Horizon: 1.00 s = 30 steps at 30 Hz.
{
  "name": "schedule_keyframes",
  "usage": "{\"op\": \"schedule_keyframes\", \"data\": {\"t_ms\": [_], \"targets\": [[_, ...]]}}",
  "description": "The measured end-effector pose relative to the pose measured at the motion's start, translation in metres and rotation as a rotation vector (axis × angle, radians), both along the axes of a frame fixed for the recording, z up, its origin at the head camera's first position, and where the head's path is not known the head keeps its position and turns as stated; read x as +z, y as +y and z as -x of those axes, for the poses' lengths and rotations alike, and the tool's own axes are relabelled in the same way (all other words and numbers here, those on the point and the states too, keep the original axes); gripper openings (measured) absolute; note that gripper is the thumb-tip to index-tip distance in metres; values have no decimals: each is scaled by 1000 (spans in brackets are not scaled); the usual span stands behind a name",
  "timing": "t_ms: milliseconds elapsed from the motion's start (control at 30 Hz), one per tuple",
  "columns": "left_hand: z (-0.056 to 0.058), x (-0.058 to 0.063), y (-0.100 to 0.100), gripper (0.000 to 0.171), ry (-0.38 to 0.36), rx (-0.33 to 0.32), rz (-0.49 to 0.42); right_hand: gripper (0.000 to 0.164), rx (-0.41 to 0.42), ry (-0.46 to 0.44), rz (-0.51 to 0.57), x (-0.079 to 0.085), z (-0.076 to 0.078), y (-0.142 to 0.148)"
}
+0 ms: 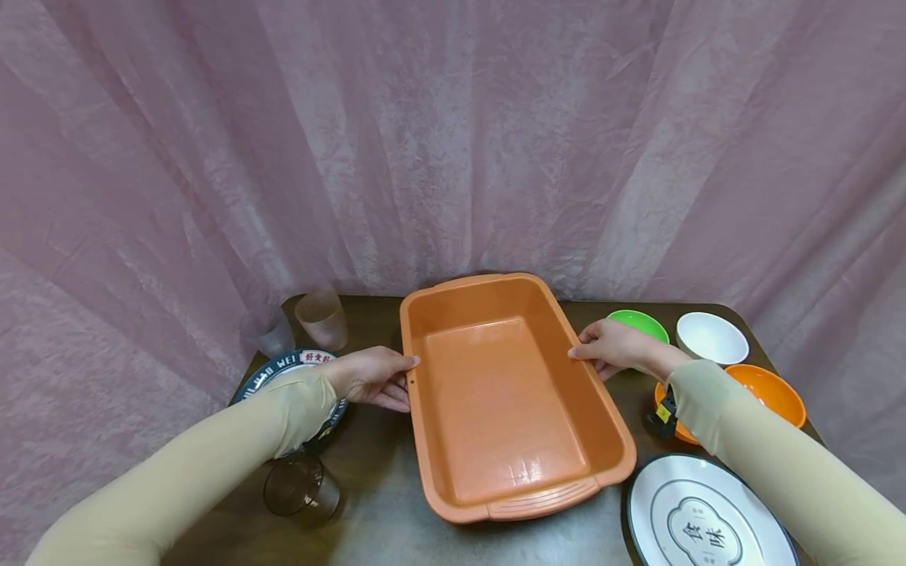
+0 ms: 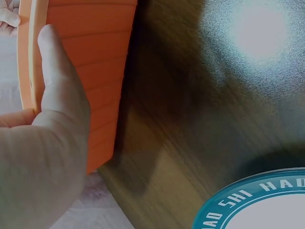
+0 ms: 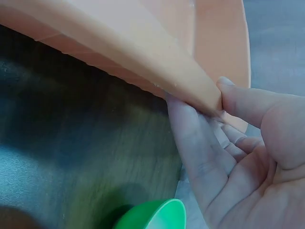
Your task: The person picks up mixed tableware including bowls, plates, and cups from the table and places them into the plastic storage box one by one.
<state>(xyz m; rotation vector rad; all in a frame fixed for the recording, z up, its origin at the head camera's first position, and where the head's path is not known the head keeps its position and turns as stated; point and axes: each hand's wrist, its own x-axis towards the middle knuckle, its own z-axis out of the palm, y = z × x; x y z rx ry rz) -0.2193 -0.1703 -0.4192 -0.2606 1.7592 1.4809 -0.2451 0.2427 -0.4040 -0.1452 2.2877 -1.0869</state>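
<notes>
An orange plastic basin (image 1: 506, 393), rectangular and with nothing inside, spans the middle of the head view, turned slightly askew. My left hand (image 1: 375, 377) pinches its left long rim. In the left wrist view the thumb (image 2: 55, 62) lies along the outer side, just under the rim. On the opposite long side my right hand (image 1: 619, 346) grips the rim, thumb on top and fingers underneath, as the right wrist view shows. A green bowl (image 1: 639, 324) sits just behind the right hand. A blue-rimmed plate (image 1: 283, 364) lies partly hidden under the left forearm.
At the back left stand a frosted cup (image 1: 322, 318) and a clear glass (image 1: 269, 330); a brown glass (image 1: 300, 487) is front left. On the right are a white bowl (image 1: 711, 338), orange bowls (image 1: 771, 393) and a white plate (image 1: 708, 515). A pink curtain (image 1: 453, 141) hangs behind the table.
</notes>
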Motion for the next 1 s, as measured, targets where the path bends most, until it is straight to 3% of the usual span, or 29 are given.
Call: {"op": "schedule_keyframes", "data": {"t_ms": [1000], "targets": [[22, -4, 15, 36, 153, -43, 113, 32, -58, -92, 111, -3, -21, 20]]}}
